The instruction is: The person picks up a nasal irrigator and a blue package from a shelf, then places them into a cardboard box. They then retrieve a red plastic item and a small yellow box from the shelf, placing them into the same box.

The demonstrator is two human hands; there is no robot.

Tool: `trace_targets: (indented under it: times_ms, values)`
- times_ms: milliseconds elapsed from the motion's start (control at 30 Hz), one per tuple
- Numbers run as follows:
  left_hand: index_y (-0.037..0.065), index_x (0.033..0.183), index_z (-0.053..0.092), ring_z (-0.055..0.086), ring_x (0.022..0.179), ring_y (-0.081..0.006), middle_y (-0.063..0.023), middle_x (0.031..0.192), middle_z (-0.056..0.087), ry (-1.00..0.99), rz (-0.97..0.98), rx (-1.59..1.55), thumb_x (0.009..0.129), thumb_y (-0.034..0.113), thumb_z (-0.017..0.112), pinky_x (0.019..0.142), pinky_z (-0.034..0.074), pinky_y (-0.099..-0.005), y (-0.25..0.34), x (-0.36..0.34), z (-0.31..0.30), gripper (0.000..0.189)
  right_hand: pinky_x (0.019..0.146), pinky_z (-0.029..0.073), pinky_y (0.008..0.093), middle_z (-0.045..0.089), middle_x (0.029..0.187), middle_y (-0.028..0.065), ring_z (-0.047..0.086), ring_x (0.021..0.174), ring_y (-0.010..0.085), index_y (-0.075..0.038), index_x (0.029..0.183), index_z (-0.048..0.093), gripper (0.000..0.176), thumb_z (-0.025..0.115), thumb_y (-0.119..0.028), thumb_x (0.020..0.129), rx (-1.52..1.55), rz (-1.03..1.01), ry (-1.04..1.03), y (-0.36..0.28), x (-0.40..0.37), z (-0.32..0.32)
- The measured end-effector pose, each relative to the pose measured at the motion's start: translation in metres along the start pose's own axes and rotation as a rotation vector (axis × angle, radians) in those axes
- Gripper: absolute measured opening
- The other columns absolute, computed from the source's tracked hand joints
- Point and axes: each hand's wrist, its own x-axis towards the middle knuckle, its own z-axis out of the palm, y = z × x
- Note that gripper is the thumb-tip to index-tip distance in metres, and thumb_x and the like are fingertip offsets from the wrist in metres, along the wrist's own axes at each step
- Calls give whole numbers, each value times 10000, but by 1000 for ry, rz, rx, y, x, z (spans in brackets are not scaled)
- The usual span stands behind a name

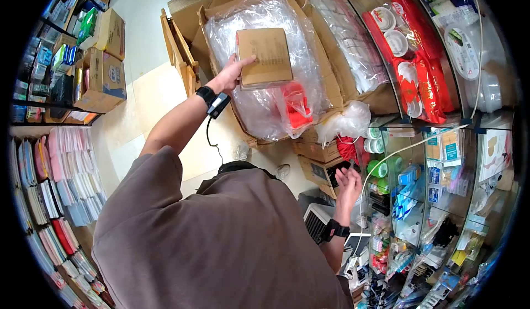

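Note:
My left hand (229,74) grips the left edge of a small brown cardboard box (266,57), thumb on top and the other fingers hidden beneath. The box is above a large open carton (331,91) lined with clear plastic wrapping (251,113). A red item (297,106) shows through the plastic, just below the small box. My right hand (348,186) is raised beside the glass shelves, with its fingers curled. A small thin greyish thing seems to stick out at its fingertips, too small to name.
Glass shelves (411,196) with packaged goods line the right side. Red packs of bowls (411,60) lie at the upper right. A white cable (406,148) hangs near my right hand. Stacked papers (72,171) and cartons (105,82) stand left. A wooden stool (179,49) is beside the carton.

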Motion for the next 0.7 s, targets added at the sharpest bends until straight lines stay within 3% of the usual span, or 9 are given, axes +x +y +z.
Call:
trace_targets:
  times_ms: [33,100,200,267,300,400,533,667,700]
  values:
    - [122,1602,-37,598,1206,-327,-199,1415,521,11,0,-10,832,354,843,932,508,-509,-3,13,-6,1192,904,581,383,679,1106,161,711,996,289,-1,1219,573,302,648,-181,989,22,17,44,7,-5,-12]
    - [81,1488,275,640,1143,-288,-147,1317,605,39,-19,-50,894,351,785,913,553,-459,-22,63,-31,828,888,583,387,678,1107,161,712,978,283,-7,1189,574,276,652,-172,982,14,24,117,17,-17,-31]
    - [17,1346,522,686,1039,-266,-133,1203,678,149,-17,-32,931,327,745,863,584,-418,-17,70,-19,564,857,585,382,677,1098,164,712,933,271,-18,1152,568,243,648,-165,975,24,16,206,29,-29,-51]
    - [17,1343,525,684,1041,-268,-137,1204,676,158,-25,-19,928,311,747,873,576,-430,-20,79,-22,555,850,586,377,677,1092,167,711,921,269,-23,1147,565,240,647,-170,974,28,10,240,32,-38,-60]
    - [14,1418,426,667,1081,-292,-154,1246,650,99,-1,-10,919,295,754,898,562,-448,-30,94,-33,660,845,587,376,677,1087,170,713,923,272,-23,1149,563,242,644,-169,974,20,12,249,34,-42,-65]
    - [-51,1418,366,689,1008,-299,-193,1214,638,190,29,51,871,266,807,815,592,-431,-7,56,0,770,834,592,383,674,1081,179,718,937,293,-19,1165,556,255,634,-172,977,4,32,287,41,-49,-75]
    - [-49,1378,457,662,1081,-290,-186,1215,657,281,79,106,886,251,795,888,554,-452,-36,107,-28,667,832,599,405,673,1079,193,722,942,316,-9,1200,550,273,612,-170,987,12,66,302,51,-52,-88]
    - [7,1332,549,693,988,-244,-130,1137,698,10,85,49,937,266,726,805,583,-408,-46,124,-46,504,818,603,401,684,1056,195,726,931,314,9,1204,547,275,604,-154,991,37,59,321,58,-47,-95]
    - [17,1317,566,710,920,-252,-110,1113,705,-4,12,43,967,264,678,712,598,-393,-45,126,-49,443,807,606,396,688,1050,183,731,912,307,13,1194,553,263,601,-145,989,-2,60,343,59,-43,-96]
